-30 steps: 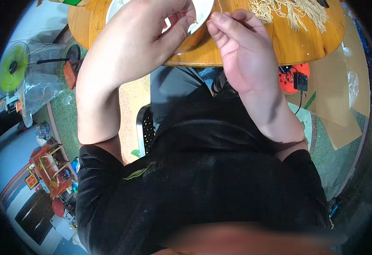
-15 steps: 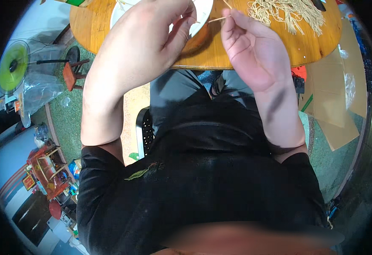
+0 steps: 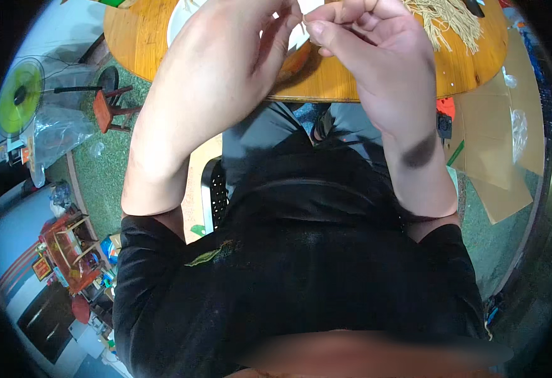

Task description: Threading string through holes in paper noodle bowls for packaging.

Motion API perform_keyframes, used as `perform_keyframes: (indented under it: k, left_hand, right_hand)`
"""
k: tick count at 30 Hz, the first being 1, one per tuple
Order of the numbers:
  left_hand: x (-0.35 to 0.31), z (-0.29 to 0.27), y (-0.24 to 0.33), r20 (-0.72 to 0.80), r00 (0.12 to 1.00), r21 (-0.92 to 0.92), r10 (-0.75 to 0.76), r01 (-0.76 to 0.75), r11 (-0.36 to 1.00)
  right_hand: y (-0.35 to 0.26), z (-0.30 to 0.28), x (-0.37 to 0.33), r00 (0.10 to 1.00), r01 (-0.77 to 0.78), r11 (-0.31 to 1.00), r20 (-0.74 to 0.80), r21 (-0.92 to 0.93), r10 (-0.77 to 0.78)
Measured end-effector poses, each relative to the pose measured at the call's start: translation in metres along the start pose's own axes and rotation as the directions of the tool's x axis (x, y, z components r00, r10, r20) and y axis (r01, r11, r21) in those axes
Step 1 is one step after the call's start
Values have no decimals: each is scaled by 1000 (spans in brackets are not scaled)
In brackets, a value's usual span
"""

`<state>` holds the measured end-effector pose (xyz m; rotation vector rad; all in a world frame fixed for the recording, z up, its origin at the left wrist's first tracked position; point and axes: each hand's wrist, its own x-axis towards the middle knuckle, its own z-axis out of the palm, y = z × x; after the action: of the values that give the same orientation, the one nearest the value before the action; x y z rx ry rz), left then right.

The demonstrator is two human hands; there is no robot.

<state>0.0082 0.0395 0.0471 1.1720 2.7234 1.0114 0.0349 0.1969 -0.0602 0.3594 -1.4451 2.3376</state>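
A white dish (image 3: 179,24) sits on a wooden table (image 3: 132,39), mostly hidden behind a person's left hand (image 3: 241,53); a few pale bits show inside it near the upper left, the rest of its contents out of sight. Just beside its right side, a pale strand (image 3: 302,26) hangs at the fingertips of the right hand (image 3: 386,47), whose thumb and forefinger are pinched together on it. The left hand's thumb and fingers are drawn in narrow, close to the same strand, though whether they grip it cannot be told. To the right, a heap of cream strings (image 3: 457,24) lies on the tabletop, its strands too tangled to count, near a dark object (image 3: 473,7) cut off by the upper edge. Around the table, a speckled green floor (image 3: 109,170) carries a reddish stool (image 3: 103,113) and flattened cardboard (image 3: 493,151); a green fan (image 3: 19,94) stands at left, above a cluttered red shelf (image 3: 74,252). In all: two hands, one dish, one heap, one stool, one fan.
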Motion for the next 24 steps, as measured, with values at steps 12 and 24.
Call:
perform_keyframes:
  k: [12, 24]
  left_hand:
    - [-7, 4, -6, -6, 1000, 11, -29, 29, 1000]
    - [-10, 17, -14, -65, 997, 22, 50, -49, 999]
  right_hand:
    - [-38, 26, -8, 933, -308, 915, -274, -260, 236]
    - [-53, 40, -3, 918, -387, 792, -278, -473, 283]
